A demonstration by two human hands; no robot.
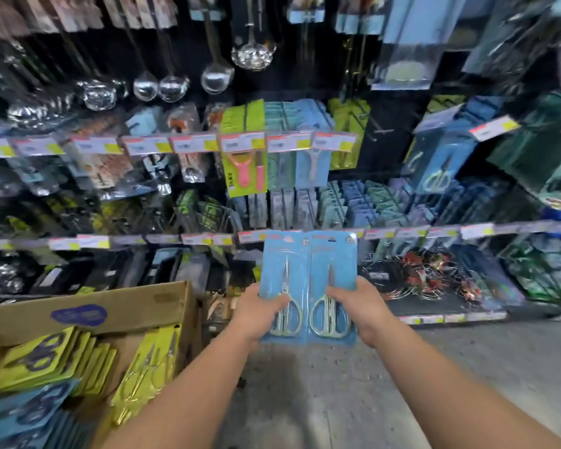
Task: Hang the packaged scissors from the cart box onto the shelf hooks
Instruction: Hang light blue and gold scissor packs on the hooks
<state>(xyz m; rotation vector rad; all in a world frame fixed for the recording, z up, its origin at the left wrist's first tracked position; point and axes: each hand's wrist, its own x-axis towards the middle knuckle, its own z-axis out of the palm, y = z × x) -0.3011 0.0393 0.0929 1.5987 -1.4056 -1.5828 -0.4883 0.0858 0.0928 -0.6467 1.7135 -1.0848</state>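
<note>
Midway, seemingly: left hand (256, 311) and right hand (365, 307) each clasp a blue scissors pack (284, 273) before the shelf hooks (382, 131); many packs remain in the cart box (117, 306).

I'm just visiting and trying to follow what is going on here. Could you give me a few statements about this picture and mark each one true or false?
1. Each hand holds a blue scissors pack. True: the left hand holds the left blue pack, the right hand holds the right blue pack.
2. The two packs are held side by side. True.
3. The cardboard box is at the right of the view. False: it is at the lower left.
4. The box holds only blue packs. False: yellow scissors packs lie in it too.
5. The pink peeler hangs on the shelf above the held packs. True.
</note>
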